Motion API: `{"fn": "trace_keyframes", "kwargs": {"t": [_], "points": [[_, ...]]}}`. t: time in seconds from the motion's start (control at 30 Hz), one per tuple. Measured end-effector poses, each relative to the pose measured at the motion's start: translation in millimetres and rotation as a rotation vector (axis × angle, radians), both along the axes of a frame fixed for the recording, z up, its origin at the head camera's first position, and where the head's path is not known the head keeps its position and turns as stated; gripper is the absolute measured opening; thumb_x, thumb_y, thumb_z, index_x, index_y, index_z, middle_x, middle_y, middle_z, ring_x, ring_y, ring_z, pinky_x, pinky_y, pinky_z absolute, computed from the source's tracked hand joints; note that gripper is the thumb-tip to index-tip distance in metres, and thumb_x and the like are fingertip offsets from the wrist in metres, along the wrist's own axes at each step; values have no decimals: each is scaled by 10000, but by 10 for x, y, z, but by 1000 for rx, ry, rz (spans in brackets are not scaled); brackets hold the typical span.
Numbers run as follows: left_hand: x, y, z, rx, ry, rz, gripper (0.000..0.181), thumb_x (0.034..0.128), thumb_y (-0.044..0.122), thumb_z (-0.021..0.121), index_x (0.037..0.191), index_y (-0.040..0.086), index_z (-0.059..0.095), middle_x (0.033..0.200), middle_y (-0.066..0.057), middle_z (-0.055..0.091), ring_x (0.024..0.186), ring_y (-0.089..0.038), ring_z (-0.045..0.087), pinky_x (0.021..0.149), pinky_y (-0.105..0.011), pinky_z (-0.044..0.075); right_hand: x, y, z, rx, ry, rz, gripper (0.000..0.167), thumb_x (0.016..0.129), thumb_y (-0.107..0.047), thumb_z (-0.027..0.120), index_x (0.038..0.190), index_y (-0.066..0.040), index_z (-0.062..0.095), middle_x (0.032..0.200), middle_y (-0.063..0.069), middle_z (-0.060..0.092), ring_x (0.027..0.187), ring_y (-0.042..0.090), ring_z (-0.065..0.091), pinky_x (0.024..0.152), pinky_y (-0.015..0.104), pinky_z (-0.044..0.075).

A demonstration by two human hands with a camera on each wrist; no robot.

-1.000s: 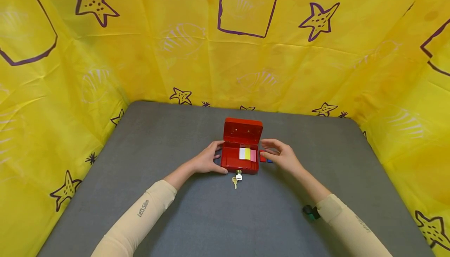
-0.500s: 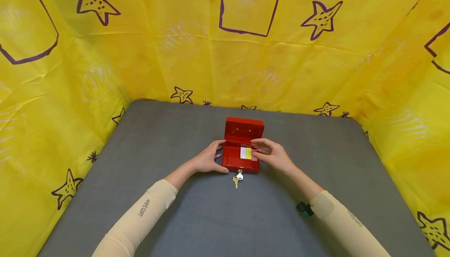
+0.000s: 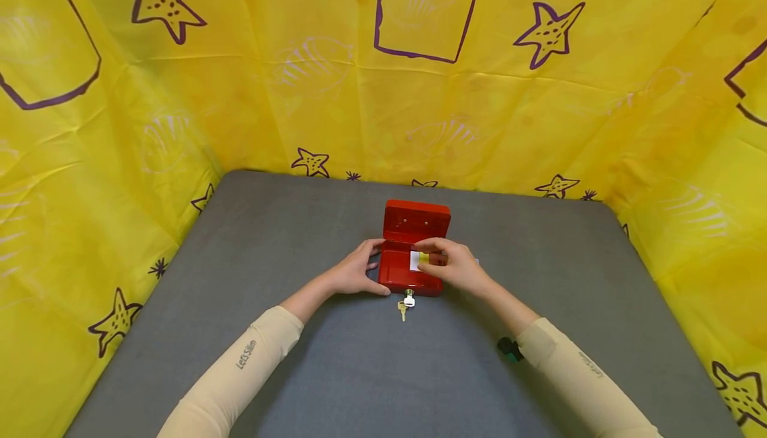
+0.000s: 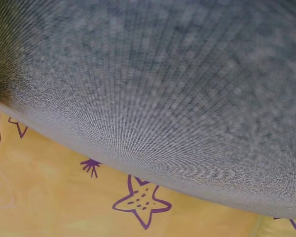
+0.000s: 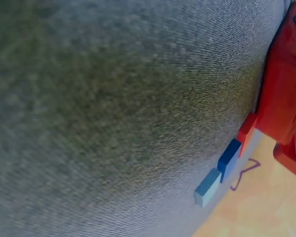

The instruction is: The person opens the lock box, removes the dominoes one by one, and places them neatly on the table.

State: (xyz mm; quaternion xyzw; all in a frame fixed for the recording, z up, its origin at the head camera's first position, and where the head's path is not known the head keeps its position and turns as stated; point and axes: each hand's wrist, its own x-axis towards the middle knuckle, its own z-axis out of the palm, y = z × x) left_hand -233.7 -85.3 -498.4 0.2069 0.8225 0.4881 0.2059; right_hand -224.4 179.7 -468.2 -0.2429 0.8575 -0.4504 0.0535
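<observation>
A red metal cash box (image 3: pixel 395 278) sits on the table with its lid (image 3: pixel 416 223) raised. My left hand (image 3: pixel 352 274) holds the box's left side, thumb at the front corner and fingers near the back. Inside the box, a white block (image 3: pixel 414 261) and a yellow block (image 3: pixel 425 257) show; my right hand covers the pink one. That right hand (image 3: pixel 460 268) hovers over the box, thumb and index finger apart around the yellow and white blocks, with no held thing visible. One silver key (image 3: pixel 409 301) is in the front lock, and a second key (image 3: pixel 403 309) hangs from it.
Beside the box's right wall, in the right wrist view, stand a red block (image 5: pixel 247 130), a blue block (image 5: pixel 229 159) and a light blue block (image 5: pixel 207 187) in a row. The grey table (image 3: pixel 287 225) meets yellow patterned cloth (image 3: pixel 353 118) at its back and sides.
My right hand has moved left, from beside the box's right wall to over the blocks inside, now covering the pink block. My left hand has stayed on the box.
</observation>
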Motion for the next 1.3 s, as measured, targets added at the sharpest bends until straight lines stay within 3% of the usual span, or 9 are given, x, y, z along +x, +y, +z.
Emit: {"fn": "trace_keyframes", "kwargs": {"t": [0.2,0.5,0.87,1.03,1.3], "points": [[1,-3,-1,9,2,-2,1015,718,158,879,1493,76,228,1482,-113,314,1379,-257,349,1063,-367,406,-23,-78,12,183,166,59,394,844,-146,757,1212,-54,649,1010,113,660,779,297,563,658,326,490],[-3,9,-13,15,3,-12,998,730,145,870,1490,83,227,1482,-104,309,1380,-243,344,1069,-361,399,-52,-138,-30,366,214,94,402,852,-170,751,1219,-46,645,1172,85,656,1050,237,591,949,414,495],[-13,-1,-34,21,12,-10,1006,722,160,877,1488,77,231,1475,-104,318,1375,-238,349,1068,-359,400,-49,-207,0,521,305,129,354,867,-173,735,1186,-40,661,1127,94,664,1048,252,593,914,428,513],[-16,-1,-38,22,15,-13,1009,721,162,878,1489,75,230,1477,-105,316,1377,-241,348,1067,-359,401,-54,-215,-21,545,312,130,333,870,-164,732,1180,-59,670,1129,80,666,1049,244,590,898,424,524],[-19,0,-43,27,20,-14,1013,716,161,882,1487,71,230,1473,-108,317,1379,-243,347,1065,-357,403,-56,-213,-56,503,340,146,296,861,-155,740,1141,-72,687,1092,60,673,1039,235,596,889,411,526]]}}
